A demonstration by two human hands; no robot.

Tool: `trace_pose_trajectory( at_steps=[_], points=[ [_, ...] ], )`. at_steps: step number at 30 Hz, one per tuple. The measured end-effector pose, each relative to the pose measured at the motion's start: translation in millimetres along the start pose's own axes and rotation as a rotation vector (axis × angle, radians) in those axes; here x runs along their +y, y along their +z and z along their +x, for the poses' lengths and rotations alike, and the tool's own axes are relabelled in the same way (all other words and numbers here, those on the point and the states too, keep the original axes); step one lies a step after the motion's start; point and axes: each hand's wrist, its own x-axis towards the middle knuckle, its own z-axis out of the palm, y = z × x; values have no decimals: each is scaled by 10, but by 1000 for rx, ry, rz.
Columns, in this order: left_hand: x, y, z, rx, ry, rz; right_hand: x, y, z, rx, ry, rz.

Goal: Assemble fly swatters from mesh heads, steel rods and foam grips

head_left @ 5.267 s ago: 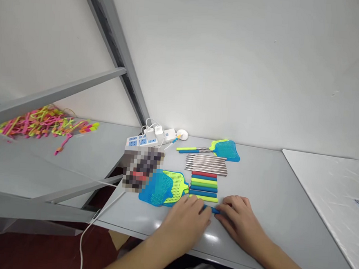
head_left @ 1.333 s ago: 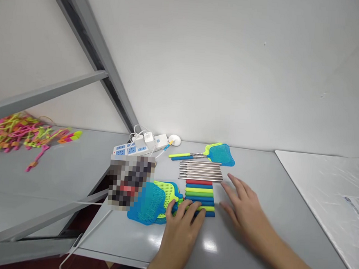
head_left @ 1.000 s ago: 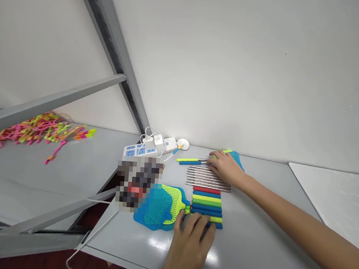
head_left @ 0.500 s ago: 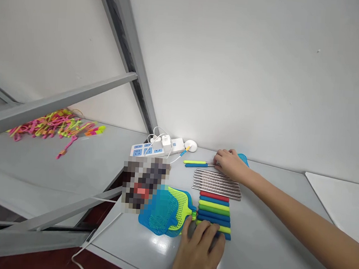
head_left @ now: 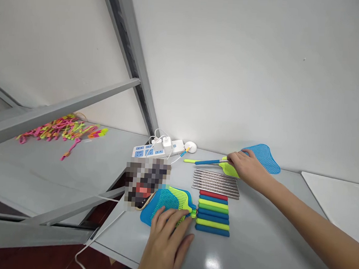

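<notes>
My right hand (head_left: pixel 242 162) is closed on a fly swatter by its metal rod; the blue mesh head (head_left: pixel 262 157) sticks out to the right and the blue handle (head_left: pixel 207 162) to the left. Under it lies a second swatter with a yellow-green head (head_left: pixel 230 170) and handle (head_left: pixel 190 161). My left hand (head_left: pixel 169 236) rests, fingers stretched, over a stack of loose blue and yellow-green swatter heads (head_left: pixel 152 214). Right of that stack, several coloured handles (head_left: pixel 213 214) lie in a row, below a row of bare metal rods (head_left: pixel 216 183).
A white power strip (head_left: pixel 139 152) with plugs and a round white device (head_left: pixel 190 146) stand by the wall. A partly blurred phone (head_left: pixel 147 202) lies left of the heads. Grey metal frame bars (head_left: pixel 62 98) cross the left side. Pink and yellow straps (head_left: pixel 60 128) lie on the far-left surface.
My right hand has lifted the blue swatter and moved right, uncovering the yellow-green one. My left hand has gone left from the handles onto the stack of heads.
</notes>
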Motion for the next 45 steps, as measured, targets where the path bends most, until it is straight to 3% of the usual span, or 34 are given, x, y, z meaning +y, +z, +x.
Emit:
trace_pose_trajectory(
  at_steps=[4, 8, 11, 14, 18, 23, 31, 45],
  points=[
    [-79, 16, 190, -61, -43, 67, 37, -198, -466, 47, 196, 56],
    [-154, 140, 537, -167, -118, 144, -74, -242, -1126, 5, 562, 279],
    [-188, 225, 776, -258, -187, 222, -234, -220, -1539, -131, 736, 391],
    [-203, 279, 944, -403, -264, 292, -363, -244, -1706, -347, 776, 447],
    [-215, 303, 1086, -566, -338, 273, -393, -335, -1586, -521, 760, 426],
    [-225, 329, 1174, -604, -377, 179, -306, -383, -1339, -642, 676, 340],
    [-278, 428, 1252, -606, -388, 95, -309, -288, -1102, -644, 579, 300],
    [-275, 431, 1297, -606, -395, 160, -524, -146, -901, -606, 545, 266]
  ],
)
